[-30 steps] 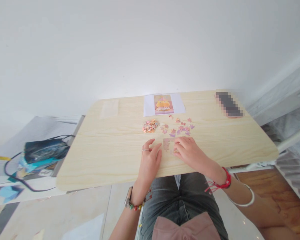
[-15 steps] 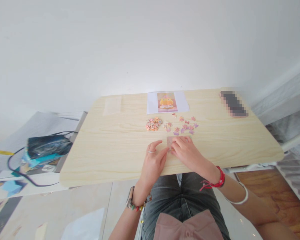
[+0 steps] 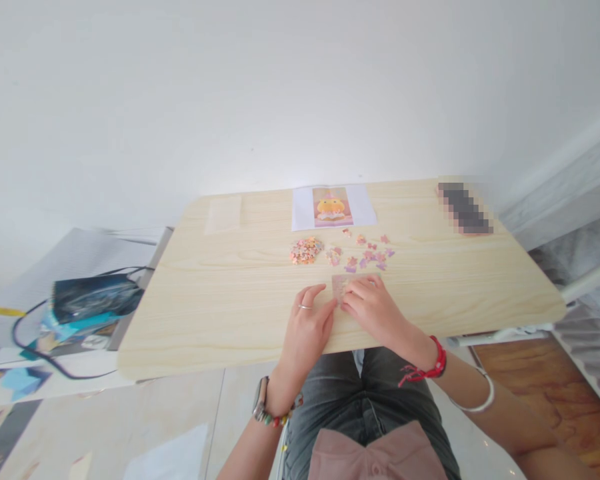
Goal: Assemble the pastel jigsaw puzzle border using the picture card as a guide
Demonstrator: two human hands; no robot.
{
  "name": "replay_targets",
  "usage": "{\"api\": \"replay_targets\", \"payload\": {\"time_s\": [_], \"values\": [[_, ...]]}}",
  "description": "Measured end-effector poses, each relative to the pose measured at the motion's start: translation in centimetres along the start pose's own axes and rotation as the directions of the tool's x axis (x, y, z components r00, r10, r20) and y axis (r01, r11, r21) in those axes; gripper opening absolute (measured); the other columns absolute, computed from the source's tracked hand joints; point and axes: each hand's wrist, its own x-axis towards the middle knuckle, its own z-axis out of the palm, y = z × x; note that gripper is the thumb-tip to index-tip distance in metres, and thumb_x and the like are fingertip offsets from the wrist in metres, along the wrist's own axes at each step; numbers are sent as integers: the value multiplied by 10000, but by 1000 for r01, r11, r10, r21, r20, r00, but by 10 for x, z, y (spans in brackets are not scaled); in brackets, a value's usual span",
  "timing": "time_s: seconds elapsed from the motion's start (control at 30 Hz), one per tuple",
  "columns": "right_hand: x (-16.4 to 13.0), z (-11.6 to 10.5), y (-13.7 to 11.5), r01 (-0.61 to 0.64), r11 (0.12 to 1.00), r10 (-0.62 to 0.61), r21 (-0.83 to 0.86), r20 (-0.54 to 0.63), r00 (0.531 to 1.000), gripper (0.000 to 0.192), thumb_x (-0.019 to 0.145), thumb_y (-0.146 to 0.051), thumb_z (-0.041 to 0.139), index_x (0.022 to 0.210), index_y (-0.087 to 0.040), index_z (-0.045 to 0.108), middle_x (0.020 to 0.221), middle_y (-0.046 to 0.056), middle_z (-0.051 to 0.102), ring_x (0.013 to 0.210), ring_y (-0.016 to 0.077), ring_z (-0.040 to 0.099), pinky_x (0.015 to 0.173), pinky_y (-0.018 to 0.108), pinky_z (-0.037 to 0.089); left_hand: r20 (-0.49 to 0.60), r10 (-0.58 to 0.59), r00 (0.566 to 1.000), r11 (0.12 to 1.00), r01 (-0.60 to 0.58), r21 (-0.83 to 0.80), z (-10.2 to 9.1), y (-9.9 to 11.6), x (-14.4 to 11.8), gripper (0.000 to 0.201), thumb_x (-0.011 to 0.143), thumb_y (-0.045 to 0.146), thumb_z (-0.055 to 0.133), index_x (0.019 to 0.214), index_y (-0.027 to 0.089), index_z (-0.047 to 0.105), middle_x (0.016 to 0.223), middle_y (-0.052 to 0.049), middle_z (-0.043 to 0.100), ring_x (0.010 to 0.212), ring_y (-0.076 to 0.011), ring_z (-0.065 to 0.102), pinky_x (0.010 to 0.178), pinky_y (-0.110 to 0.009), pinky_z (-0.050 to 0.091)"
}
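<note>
A small greyish-pink puzzle board (image 3: 338, 283) lies flat near the table's front edge, mostly covered by my right hand. My right hand (image 3: 373, 303) bends over it, thumb and fingertips pinched together low on the board; whatever they hold is hidden. At the board's left edge rests the thumb tip of my left hand (image 3: 307, 327), its fingers loosely curved and apart. Just beyond the board are scattered pink and purple puzzle pieces (image 3: 370, 256). A heap of orange and pink puzzle pieces (image 3: 306, 251) sits to their left.
Behind the pieces lies a white sheet printed with a yellow cartoon figure (image 3: 332, 208). A blurred-out dark phone-like object (image 3: 465, 208) is at the table's back right. A pale translucent sheet (image 3: 223, 215) lies back left. Left of the table (image 3: 205, 320) is a dark bag (image 3: 95, 295).
The view has shifted slightly. My right fingers have moved a little over the board, uncovering more of its left part. My left hand stays beside it.
</note>
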Motion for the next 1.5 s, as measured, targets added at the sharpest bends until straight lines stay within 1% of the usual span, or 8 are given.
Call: {"api": "replay_targets", "payload": {"time_s": [0.13,0.3,0.47,0.63,0.83,1.17,1.37,1.5], "values": [[-1,-9,5,-35,997,38,69,-42,998,140,833,-189,547,708,-179,609,812,34,617,823,172,525,830,350,313,-8,-6,1000,1000,6,-1,1,-1,0,232,832,120,458,987,222,598,1183,-95,435,1102,-257,425,852,-440,491],[5,-34,32,-88,988,105,128,-125,987,174,856,-190,498,751,-186,637,850,53,623,851,179,549,815,342,356,-23,0,1000,1000,0,-12,1,-2,-2,236,836,128,456,1028,206,570,1189,-106,437,1105,-252,439,859,-428,489],[25,-46,62,-92,989,94,117,-11,996,155,838,-166,506,766,-179,643,888,64,612,878,191,555,800,344,391,-58,1,998,1000,-2,-19,1,-4,0,232,837,121,458,1030,191,565,1186,-111,441,1090,-239,454,847,-399,494],[56,-38,71,-52,988,28,149,159,987,121,813,-126,517,779,-161,628,912,65,578,826,160,551,734,287,414,-77,-15,997,999,13,-31,1,-4,1,226,834,112,457,1015,190,569,1161,-113,456,1055,-233,476,787,-376,514],[87,-16,65,-4,997,-15,82,233,972,118,822,-146,508,737,-140,590,860,73,560,795,158,532,688,267,390,-91,-36,995,998,31,-49,1,-6,1,225,833,106,456,1011,184,569,1159,-117,454,1045,-228,489,778,-366,517],[90,-18,75,-78,994,95,-72,272,958,60,798,-184,561,806,-133,592,902,87,566,807,182,532,681,287,380,-77,-58,995,996,53,-68,2,-7,0,220,834,115,458,1010,185,571,1176,-118,441,1050,-227,488,794,-370,510],[104,-15,72,121,984,-152,129,271,950,152,785,-62,525,873,-153,609,947,63,551,779,142,521,664,253,385,-80,-67,995,995,61,-74,3,-7,-1,216,832,120,463,1005,183,577,1174,-119,443,1043,-228,494,788,-369,513],[113,-8,74,125,982,-168,138,367,915,93,782,-63,531,798,-120,603,906,66,550,667,111,502,605,238,371,-82,-65,994,996,59,-74,2,-7,-2,218,833,114,456,1000,181,577,1170,-120,446,1045,-228,494,787,-369,513]]}}
